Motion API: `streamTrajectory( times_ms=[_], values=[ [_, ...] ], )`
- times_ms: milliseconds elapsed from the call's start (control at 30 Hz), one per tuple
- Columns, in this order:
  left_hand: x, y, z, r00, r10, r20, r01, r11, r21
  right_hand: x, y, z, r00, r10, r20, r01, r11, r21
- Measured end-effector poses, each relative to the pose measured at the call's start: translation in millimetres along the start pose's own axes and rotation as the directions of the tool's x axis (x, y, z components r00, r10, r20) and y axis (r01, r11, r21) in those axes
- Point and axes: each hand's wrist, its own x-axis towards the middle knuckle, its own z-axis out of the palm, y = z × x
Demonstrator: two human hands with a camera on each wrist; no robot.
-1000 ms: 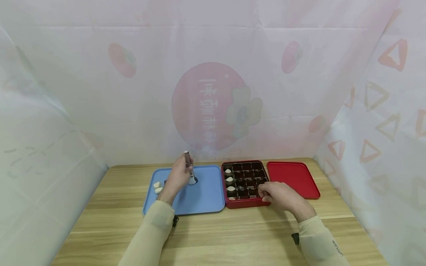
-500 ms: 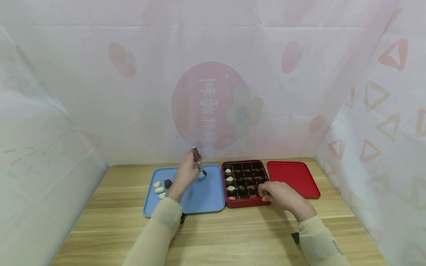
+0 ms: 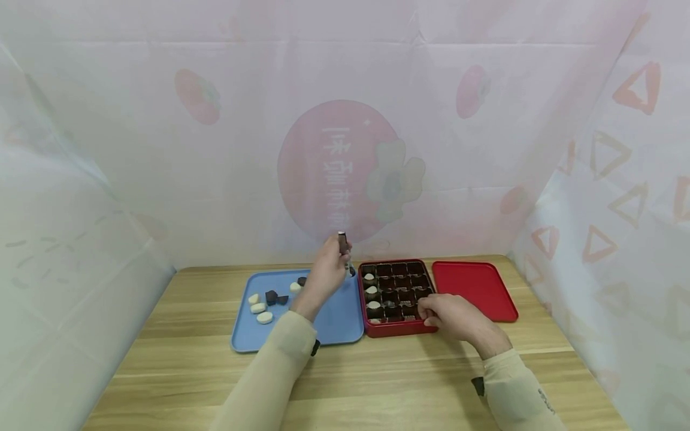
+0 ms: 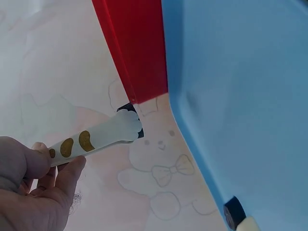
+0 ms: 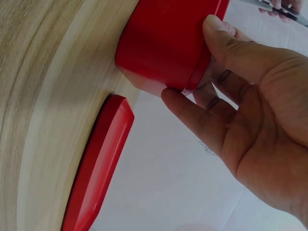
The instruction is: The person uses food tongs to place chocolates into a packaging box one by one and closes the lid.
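My left hand [image 3: 326, 272] grips tongs [image 4: 96, 137] with white cat-paw tips and brown spots. A dark chocolate piece [image 4: 126, 108] is pinched between the paws, above the far right corner of the blue tray [image 3: 334, 323]. Beside that tray stands the red box [image 3: 401, 329], with a dark divided insert; white pieces [image 3: 372, 290] sit in its left column. My right hand [image 3: 458, 314] holds the box's near right corner, thumb [image 5: 216, 26] at the rim and forefinger [image 5: 187, 110] against the side.
White pieces [image 3: 264, 318] and dark chocolates [image 3: 271, 297] lie on the left part of the blue tray. A flat red lid [image 3: 474, 290] lies right of the box. Printed cloth walls [image 3: 226, 161] enclose the wooden table [image 3: 350, 389] behind and at both sides.
My left hand has carried the tongs and the dark chocolate to the right and slightly away, uncovering more pieces on the blue tray. The right hand has stayed at the box corner.
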Motion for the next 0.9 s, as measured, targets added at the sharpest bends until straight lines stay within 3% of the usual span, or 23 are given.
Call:
streamTrajectory(
  times_ms=[467,733,900],
  values=[
    [7.8,28.2,36.5,0.998,0.051,0.024,-0.05,0.998,-0.041,-0.2,1,1,1.0,-0.001,0.0,0.001,1.0,-0.003],
    [11.4,28.7,55.4,0.988,0.147,0.052,-0.147,0.989,-0.008,0.3,2,1,1.0,-0.002,0.002,0.002,1.0,-0.001],
    [11.6,27.0,62.4,0.984,0.162,0.078,-0.163,0.987,0.009,0.2,3,1,1.0,-0.007,-0.002,0.007,1.0,-0.01]
  ],
)
